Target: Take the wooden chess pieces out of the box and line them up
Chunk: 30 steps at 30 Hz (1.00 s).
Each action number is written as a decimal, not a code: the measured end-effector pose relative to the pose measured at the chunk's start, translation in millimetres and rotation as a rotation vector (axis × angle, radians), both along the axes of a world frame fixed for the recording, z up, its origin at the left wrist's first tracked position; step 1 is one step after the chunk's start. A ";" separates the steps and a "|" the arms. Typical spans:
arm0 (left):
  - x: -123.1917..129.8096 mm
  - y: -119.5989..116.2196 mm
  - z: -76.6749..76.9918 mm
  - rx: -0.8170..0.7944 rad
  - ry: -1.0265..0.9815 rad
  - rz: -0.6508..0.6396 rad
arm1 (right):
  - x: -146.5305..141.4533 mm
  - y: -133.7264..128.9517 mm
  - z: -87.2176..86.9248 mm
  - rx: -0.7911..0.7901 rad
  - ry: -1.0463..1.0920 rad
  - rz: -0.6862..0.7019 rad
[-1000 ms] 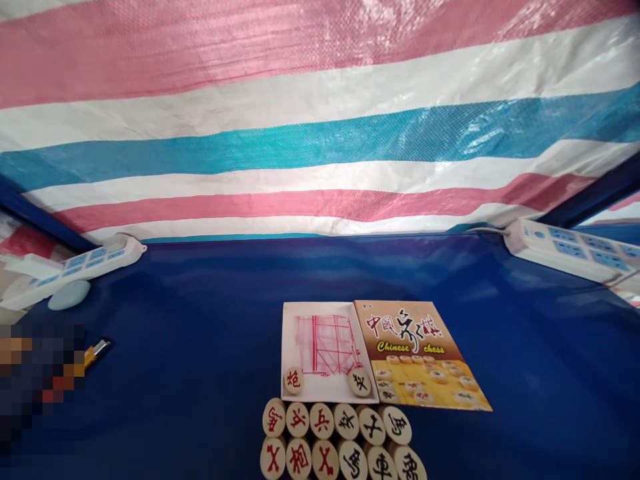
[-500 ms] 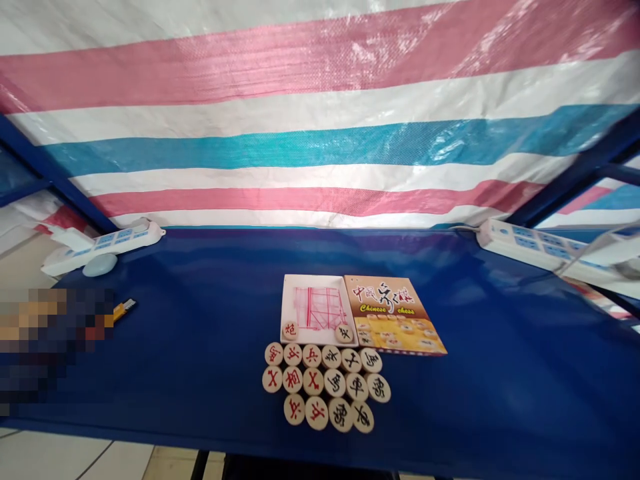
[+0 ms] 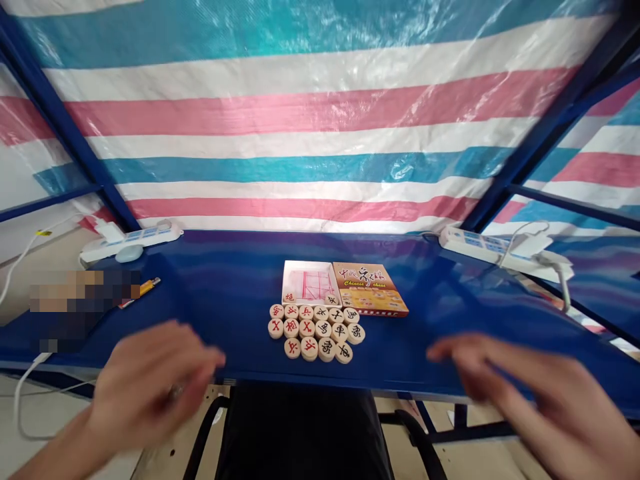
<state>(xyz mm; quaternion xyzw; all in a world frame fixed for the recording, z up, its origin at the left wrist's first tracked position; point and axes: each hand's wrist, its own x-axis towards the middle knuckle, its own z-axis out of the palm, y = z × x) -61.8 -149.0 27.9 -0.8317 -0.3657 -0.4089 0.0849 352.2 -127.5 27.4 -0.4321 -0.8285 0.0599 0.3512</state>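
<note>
The left hand (image 3: 150,383) and right hand (image 3: 530,393) hover blurred at the table's (image 3: 450,333) near edge, seemingly loose-fingered, holding nothing. The chess pieces (image 3: 316,330) lie flat in rows running left-right. Behind them, the white box tray (image 3: 306,283) holds two pieces; its lid (image 3: 370,288) lies alongside.

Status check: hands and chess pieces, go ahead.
Left hand and right hand open, empty, near table edge. Chess pieces clustered, untouched, before open box. Nothing between.

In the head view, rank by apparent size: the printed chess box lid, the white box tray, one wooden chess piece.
1. Printed chess box lid, though it lies angled, so the margin is unsure.
2. White box tray, close behind.
3. One wooden chess piece, clearly smallest.
</note>
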 end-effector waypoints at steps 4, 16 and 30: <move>35.8 110.7 38.5 -0.030 -0.332 0.086 | -39.0 111.2 53.2 0.206 0.143 -0.051; 48.9 178.8 -19.6 -0.205 -0.243 -0.022 | -48.5 157.5 5.0 0.127 -0.194 0.181; 65.8 154.5 -22.7 -0.251 -0.023 0.027 | -66.4 141.5 -9.7 0.142 -0.329 0.324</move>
